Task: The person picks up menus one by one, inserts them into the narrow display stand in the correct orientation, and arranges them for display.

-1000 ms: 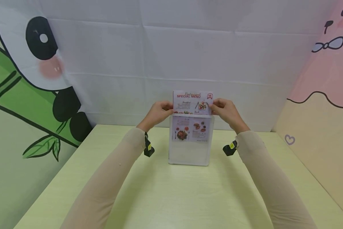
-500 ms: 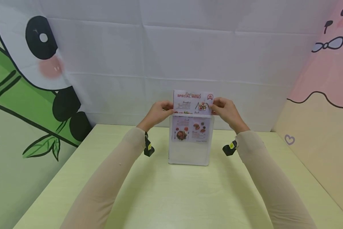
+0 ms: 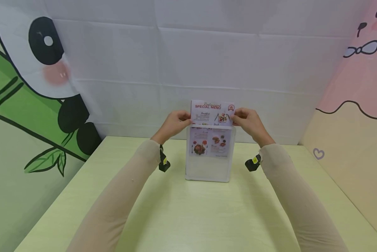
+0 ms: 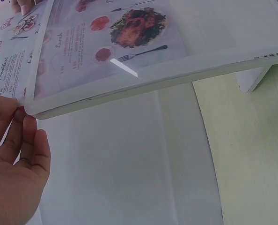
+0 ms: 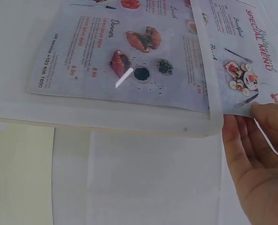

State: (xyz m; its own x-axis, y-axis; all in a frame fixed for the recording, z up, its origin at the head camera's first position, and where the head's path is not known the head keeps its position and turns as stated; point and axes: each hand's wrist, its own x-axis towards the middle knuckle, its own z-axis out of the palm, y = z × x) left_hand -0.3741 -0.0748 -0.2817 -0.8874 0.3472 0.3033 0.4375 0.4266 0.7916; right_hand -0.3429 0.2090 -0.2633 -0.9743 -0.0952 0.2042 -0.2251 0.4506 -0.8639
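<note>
A printed restaurant menu sheet [image 3: 212,112] stands partway inside a clear, white-edged display frame [image 3: 208,169]. Its upper part, headed "Special Menu", sticks out above the frame's top edge; the lower part shows through the clear front. My left hand [image 3: 174,126] pinches the sheet's left edge between thumb and fingers, right by the frame's top corner, as the left wrist view also shows. On the opposite edge my right hand [image 3: 250,125] pinches the sheet just above the frame. In the right wrist view the sheet's bottom edge [image 5: 115,99] lies inside the frame, above bare clear panel.
The frame stands upright on a pale yellow-green table [image 3: 188,217], on a white foot [image 4: 252,78]. Behind it hangs a creased white cloth [image 3: 207,63]. Painted cartoon walls flank the table, with a panda [image 3: 47,42] on the left.
Both hands keep their pinch on the menu sheet and hardly move. The sheet rose very slightly, then came back down a little in the frame.
</note>
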